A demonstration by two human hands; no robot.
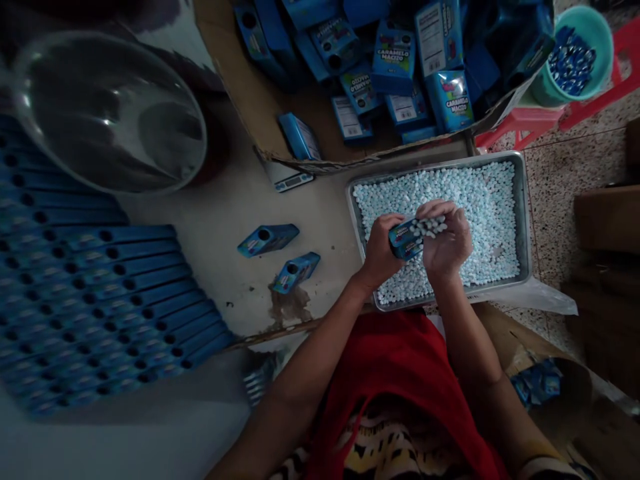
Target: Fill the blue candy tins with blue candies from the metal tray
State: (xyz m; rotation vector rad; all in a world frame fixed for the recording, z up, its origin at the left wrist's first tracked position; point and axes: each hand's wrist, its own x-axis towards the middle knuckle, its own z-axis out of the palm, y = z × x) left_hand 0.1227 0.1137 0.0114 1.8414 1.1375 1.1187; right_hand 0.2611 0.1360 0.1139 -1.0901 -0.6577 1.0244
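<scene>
My left hand (379, 253) is closed around a small blue candy box (401, 241), tilted on its side over the tray. Cupped against the box's right end, my right hand (454, 247) holds a heap of small pale candies (431, 227). Some of them lie at the box's mouth. Beneath both hands is a metal tray (527, 227) spread with loose white and light-blue candies (480, 193). Two more blue boxes (270, 239) lie on the table left of my hands, each showing a dark round spot.
A large cardboard box (260, 127) full of blue candy boxes stands at the back. Rows of blue boxes (135, 280) fill the left, near a big clear bowl (110, 113). A small scale (293, 181) sits by the carton. A turquoise bucket (605, 40) holds blue-wrapped pieces.
</scene>
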